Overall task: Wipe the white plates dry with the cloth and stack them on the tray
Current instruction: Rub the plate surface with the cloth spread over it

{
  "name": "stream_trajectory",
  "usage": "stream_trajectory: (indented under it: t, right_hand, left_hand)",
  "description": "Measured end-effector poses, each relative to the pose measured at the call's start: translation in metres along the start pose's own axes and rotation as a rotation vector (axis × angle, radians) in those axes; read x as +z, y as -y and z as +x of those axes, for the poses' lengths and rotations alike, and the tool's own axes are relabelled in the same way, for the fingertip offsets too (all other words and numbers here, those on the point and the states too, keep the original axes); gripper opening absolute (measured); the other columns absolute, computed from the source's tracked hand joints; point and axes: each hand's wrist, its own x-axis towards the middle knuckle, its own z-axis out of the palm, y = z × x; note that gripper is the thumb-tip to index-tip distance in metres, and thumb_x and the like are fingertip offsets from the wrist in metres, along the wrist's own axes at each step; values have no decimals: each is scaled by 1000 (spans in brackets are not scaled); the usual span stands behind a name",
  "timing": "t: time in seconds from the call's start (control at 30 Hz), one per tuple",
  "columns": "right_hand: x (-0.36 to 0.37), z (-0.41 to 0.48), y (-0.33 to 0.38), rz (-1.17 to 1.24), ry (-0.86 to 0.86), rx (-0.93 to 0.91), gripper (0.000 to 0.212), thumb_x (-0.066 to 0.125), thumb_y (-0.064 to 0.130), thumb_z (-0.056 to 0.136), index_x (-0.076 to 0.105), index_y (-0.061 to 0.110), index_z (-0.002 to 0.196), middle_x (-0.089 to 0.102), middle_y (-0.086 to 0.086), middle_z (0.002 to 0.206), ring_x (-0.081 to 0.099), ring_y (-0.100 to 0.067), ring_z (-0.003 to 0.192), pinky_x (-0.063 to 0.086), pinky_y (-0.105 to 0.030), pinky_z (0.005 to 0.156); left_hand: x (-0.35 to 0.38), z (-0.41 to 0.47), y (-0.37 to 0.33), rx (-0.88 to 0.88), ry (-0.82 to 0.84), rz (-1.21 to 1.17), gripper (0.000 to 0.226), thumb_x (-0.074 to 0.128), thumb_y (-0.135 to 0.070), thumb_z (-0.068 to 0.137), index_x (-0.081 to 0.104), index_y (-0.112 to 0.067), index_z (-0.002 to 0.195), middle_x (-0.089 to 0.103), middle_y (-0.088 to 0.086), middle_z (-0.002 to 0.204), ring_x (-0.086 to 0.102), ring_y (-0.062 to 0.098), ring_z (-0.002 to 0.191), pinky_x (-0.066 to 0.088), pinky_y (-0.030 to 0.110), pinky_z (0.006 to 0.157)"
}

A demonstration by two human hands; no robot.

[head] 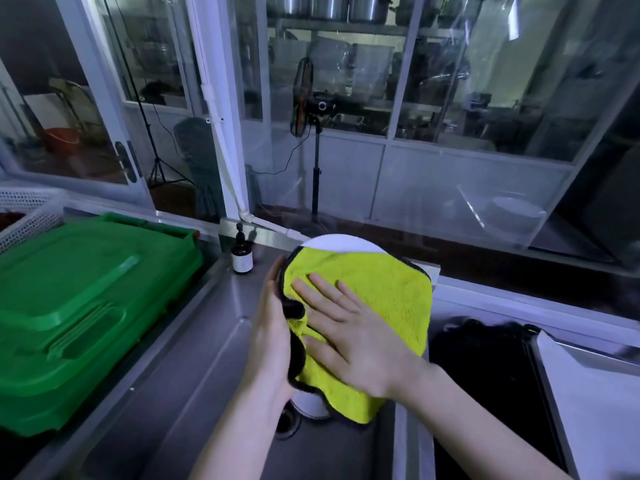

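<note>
Plate [346, 243] is held up over the steel sink [207, 393], mostly hidden under the yellow cloth [384, 296]. Its left edge is gripped by the left hand [272, 327], while the right hand [356, 344] lies flat on the cloth, fingers spread. Green bin [79, 306] sits left of the sink.

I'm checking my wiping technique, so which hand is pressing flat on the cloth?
The right hand, fingers spread straight on the yellow-green cloth; the left hand instead grips the covered white plate by its left edge.
</note>
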Motion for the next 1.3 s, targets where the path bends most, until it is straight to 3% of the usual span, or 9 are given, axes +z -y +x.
stream_trajectory:
  t: [0.13, 0.23, 0.33, 0.53, 0.63, 0.83, 0.93, 1.13, 1.3]
  right_hand:
    - [-21, 26, -23, -95, -78, 167, 64, 25, 61, 97, 14, 35, 154, 5, 11, 163, -4, -11, 151, 4, -41, 124]
    - [-34, 34, -42, -120, -180, 373, 72, 39, 61, 93, 21, 30, 155, 21, 5, 162, 16, -17, 150, 20, -44, 119]
    - [-40, 26, -54, 195, -310, 624, 67, 62, 49, 90, 40, 20, 145, 54, -1, 137, 50, -22, 126, 41, -36, 101]
    - [-1, -9, -28, 816, -610, 913, 51, 75, 28, 85, 53, 21, 131, 67, 9, 110, 64, -12, 104, 51, -35, 96]
    - [-14, 0, -42, 762, -614, 881, 34, 74, 18, 85, 61, 17, 116, 70, 5, 99, 66, -12, 93, 55, -38, 89]
    - [-66, 23, -59, 361, -302, 571, 17, 73, 24, 85, 66, 22, 100, 68, 7, 87, 59, -12, 83, 46, -27, 77]
    - [-54, 17, -51, 530, -437, 725, 16, 73, 28, 85, 65, 17, 94, 68, 0, 85, 61, -22, 84, 48, -34, 81]
    - [-1, -3, -14, 883, -804, 970, 17, 71, 16, 87, 62, 17, 102, 71, -5, 95, 66, -30, 94, 55, -44, 85]
    - [-56, 0, -50, 739, -496, 675, 13, 72, 14, 87, 67, 24, 93, 71, 12, 78, 64, -5, 71, 53, -21, 67]
  left_hand:
    - [5, -4, -6, 105, 34, 55, 35, 41, -48, 106, 55, -48, 138, 58, -25, 142, 51, -3, 133, 43, 32, 110]
    - [-1, -5, -10, 106, 56, 76, 35, 35, -39, 110, 58, -56, 130, 63, -26, 135, 59, -2, 125, 53, 32, 101]
    - [-6, -4, -21, 140, -55, 43, 43, 34, -32, 109, 65, -60, 116, 69, -28, 121, 67, -3, 110, 58, 20, 74]
    - [-12, 4, -24, 163, -160, 36, 39, 32, -33, 111, 59, -56, 125, 66, -24, 130, 63, 2, 121, 54, 37, 97]
    - [-17, 3, -24, 134, -88, 119, 44, 32, -32, 111, 63, -63, 116, 68, -26, 125, 64, 2, 118, 56, 32, 88]
    - [-21, 5, -26, 147, -28, 284, 38, 39, -32, 109, 64, -58, 122, 63, -27, 132, 53, 10, 131, 43, 44, 110]
    - [-18, 6, -23, 170, -164, 158, 36, 43, -30, 108, 68, -53, 119, 69, -25, 121, 63, 9, 116, 49, 36, 96]
    - [-14, 9, -12, 194, -258, 96, 36, 41, -26, 109, 67, -47, 123, 66, -16, 134, 60, 11, 128, 49, 46, 107]
    - [-17, 13, -28, 152, -52, 260, 44, 42, -24, 109, 71, -56, 108, 71, -27, 117, 67, -4, 106, 53, 25, 80]
